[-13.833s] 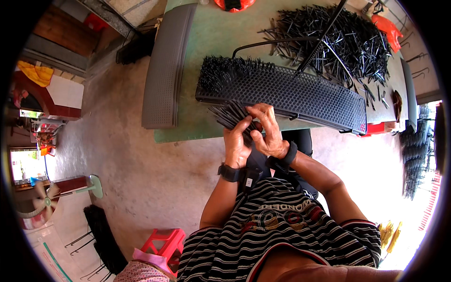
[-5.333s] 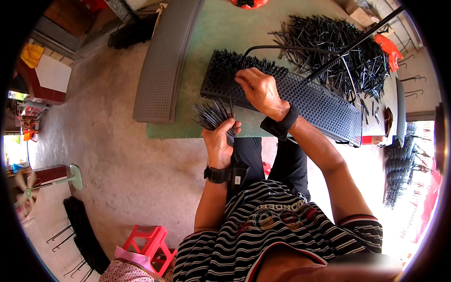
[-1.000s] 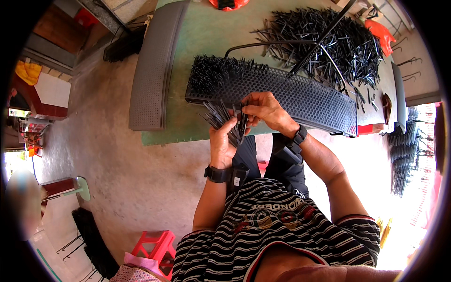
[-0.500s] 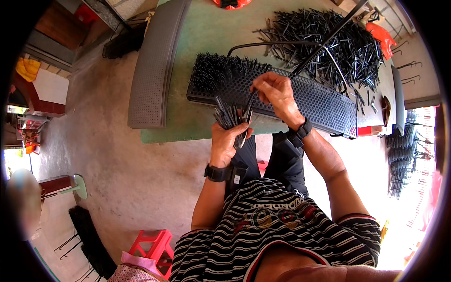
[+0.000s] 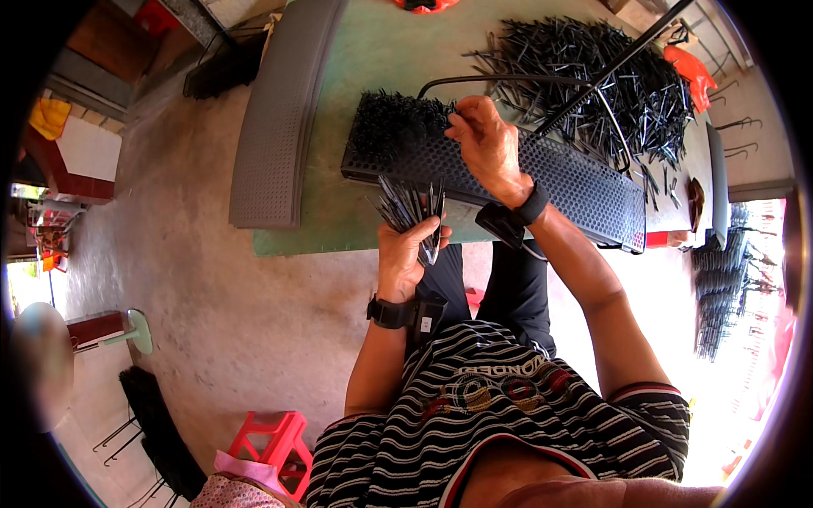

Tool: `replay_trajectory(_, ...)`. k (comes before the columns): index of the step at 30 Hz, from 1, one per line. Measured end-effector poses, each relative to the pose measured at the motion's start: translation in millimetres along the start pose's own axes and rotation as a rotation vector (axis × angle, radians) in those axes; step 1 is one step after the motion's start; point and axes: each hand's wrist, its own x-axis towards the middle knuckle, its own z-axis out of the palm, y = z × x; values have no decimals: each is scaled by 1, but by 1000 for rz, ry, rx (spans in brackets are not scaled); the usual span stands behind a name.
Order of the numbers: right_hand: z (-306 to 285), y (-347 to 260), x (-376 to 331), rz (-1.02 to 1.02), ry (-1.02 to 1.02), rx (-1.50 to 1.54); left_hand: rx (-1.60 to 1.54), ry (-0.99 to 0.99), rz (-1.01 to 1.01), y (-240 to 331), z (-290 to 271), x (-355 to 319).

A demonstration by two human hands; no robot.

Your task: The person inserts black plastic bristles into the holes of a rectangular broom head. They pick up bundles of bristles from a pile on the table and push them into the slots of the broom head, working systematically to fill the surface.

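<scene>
My left hand is closed round a bundle of thin dark strips, their tips fanned upward at the table's near edge. A long black perforated panel lies slantwise on the table, its left end covered with dense black tufts. Over the panel, right where the tufts give way to bare holes, my right hand pinches with thumb and forefinger. Whatever sits between those fingertips is too small and dark to make out. A bent black metal rod with a long handle is joined to the panel.
A big heap of loose black strips covers the table's far right. Grey perforated sheets are stacked on the left of the green tabletop. A pink stool stands on the floor at lower left. Orange bags lie at the far right.
My right hand has moved up and slightly left, from beside the bundle to the edge of the tufts. My left hand stays nearly in place with its bundle.
</scene>
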Motion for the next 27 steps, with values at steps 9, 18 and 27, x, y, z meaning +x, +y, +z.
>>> replay_trajectory(9,3,5,9,-251,-229,-419,38,7,31,0,-3,0)
replay_trajectory(18,-16,-9,0,312,-868,59,-4,-82,44,5,-1,-1)
replay_trajectory(27,-11,13,-17,448,-480,143,72,-157,-13,4,4,2)
